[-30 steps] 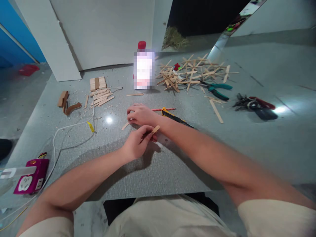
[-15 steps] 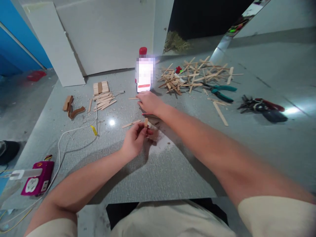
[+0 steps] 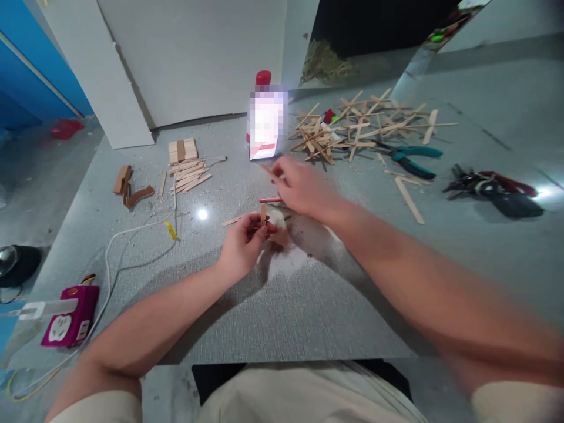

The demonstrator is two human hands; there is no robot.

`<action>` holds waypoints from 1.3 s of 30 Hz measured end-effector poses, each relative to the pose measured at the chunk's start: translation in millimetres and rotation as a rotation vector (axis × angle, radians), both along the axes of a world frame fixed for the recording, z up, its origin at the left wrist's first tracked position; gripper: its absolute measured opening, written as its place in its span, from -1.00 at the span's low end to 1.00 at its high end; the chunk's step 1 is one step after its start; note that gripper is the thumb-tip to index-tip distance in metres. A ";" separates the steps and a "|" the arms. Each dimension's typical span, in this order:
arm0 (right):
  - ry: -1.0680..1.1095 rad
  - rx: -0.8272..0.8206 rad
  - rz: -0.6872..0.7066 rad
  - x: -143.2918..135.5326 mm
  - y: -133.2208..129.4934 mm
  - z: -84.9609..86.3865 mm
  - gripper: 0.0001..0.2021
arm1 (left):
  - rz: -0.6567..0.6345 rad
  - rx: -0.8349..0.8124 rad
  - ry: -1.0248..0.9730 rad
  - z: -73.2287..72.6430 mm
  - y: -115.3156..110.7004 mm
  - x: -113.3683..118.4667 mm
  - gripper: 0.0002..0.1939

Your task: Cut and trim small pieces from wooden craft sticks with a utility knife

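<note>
My left hand [image 3: 247, 238] pinches a small wooden craft-stick piece [image 3: 264, 212] upright between thumb and fingers, low over the table. Farther out, my right hand [image 3: 294, 183] is closed on the end of a thin wooden craft stick [image 3: 267, 171], which points away to the left just in front of the lit phone [image 3: 264, 132]. A red pencil-like rod [image 3: 269, 200] lies between the two hands. Beside my left fingers, another craft stick [image 3: 231, 221] rests partly hidden on the table. Pale dust [image 3: 288, 261] covers the tabletop under my hands.
Loose craft sticks [image 3: 356, 126] are heaped at back right, with teal-handled pliers [image 3: 414, 160] and dark tools [image 3: 493, 191] farther right. Bundled sticks [image 3: 183, 151] stand back left. A white cable [image 3: 108, 258] runs to the magenta power strip [image 3: 74, 314]. A red-capped bottle [image 3: 263, 78] is behind the phone.
My right hand has drawn back to the right, bringing the thin craft stick up off the table with it. My left hand keeps its piece almost in place. The view has shifted slightly.
</note>
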State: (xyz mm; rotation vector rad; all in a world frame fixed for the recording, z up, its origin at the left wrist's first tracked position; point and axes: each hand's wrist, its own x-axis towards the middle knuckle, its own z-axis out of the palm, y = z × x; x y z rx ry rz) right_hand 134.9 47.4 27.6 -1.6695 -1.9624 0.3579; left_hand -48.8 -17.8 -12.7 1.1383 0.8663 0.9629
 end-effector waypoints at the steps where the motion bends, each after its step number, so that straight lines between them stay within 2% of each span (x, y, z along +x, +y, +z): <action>1: 0.048 -0.010 0.025 5.4 -18.7 1.7 -0.89 | 0.002 0.002 0.001 -1.3 0.5 0.1 -0.86; 5: 0.199 -0.031 0.139 7.2 -86.1 -3.1 -0.82 | -0.008 0.004 0.011 -6.4 2.8 -0.3 -0.84; 8: 0.240 -0.013 0.184 -3.6 -107.5 -10.8 -0.85 | -0.026 0.009 0.028 -8.2 4.5 -1.2 -0.82; 17: 0.273 0.042 0.112 -13.6 -97.5 -23.5 -0.87 | -0.056 0.056 0.078 -7.3 6.6 -1.8 -0.80; 39: 0.254 0.058 0.087 -17.5 -99.6 -28.3 -0.83 | -0.014 0.043 0.150 -7.6 4.2 -1.7 -0.83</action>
